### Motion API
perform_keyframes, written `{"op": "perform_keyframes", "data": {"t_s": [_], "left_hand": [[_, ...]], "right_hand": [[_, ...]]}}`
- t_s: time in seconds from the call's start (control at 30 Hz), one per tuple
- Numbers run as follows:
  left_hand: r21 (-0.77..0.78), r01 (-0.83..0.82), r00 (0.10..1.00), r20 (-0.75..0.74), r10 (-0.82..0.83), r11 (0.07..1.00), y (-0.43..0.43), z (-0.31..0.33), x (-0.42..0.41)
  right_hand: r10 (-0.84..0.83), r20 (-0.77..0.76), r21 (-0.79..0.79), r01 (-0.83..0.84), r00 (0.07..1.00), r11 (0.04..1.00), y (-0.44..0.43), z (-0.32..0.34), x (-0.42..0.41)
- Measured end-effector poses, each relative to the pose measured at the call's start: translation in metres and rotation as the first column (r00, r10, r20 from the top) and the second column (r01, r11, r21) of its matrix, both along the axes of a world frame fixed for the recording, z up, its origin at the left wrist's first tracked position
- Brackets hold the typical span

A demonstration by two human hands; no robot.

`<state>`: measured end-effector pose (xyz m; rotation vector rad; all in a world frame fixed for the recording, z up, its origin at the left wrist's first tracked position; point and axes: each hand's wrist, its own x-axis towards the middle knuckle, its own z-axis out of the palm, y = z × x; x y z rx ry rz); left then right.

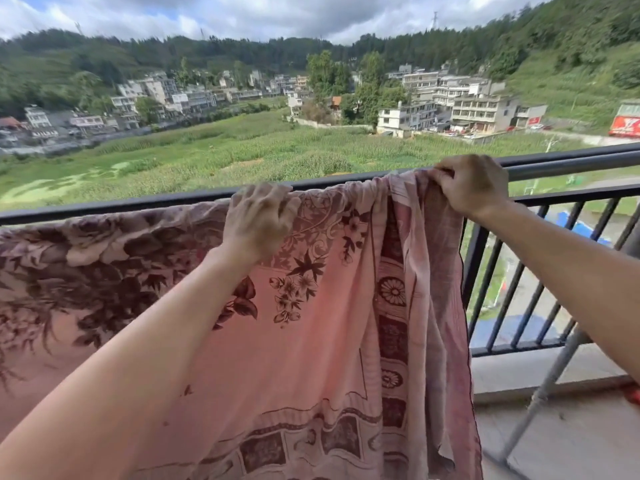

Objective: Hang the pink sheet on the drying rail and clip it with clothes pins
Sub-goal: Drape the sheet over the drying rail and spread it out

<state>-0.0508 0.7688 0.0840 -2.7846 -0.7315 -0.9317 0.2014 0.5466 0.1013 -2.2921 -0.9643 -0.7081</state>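
The pink sheet [304, 341], printed with dark maroon flowers and a patterned border, hangs draped over the grey drying rail [571, 168], which runs left to right in front of me. My left hand [258, 221] grips the sheet's top edge on the rail near the middle. My right hand [471, 185] pinches the bunched top corner of the sheet against the rail at its right end. The sheet's right edge falls in loose folds. No clothes pins are in view.
A black balcony railing [540, 299] with vertical bars stands just behind the rail. A slanted grey metal leg [540, 393] of the rack crosses the concrete ledge at the lower right. Something red [633, 393] lies at the right edge. Fields and buildings lie far below.
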Motion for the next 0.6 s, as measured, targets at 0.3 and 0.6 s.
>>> {"op": "perform_keyframes", "data": {"t_s": [0.3,0.6], "left_hand": [[0.103,-0.279,0.941,-0.168,0.293,0.955,0.016,-0.011,0.007],[-0.051,-0.12,0.986,-0.12,0.113,0.991,-0.003,-0.006,0.058]], "right_hand": [[-0.378,-0.162,0.046,0.39,0.911,0.92,-0.107,-0.004,0.128],[0.056,0.032,-0.146,-0.051,0.998,0.988,-0.015,-0.02,0.063]]}}
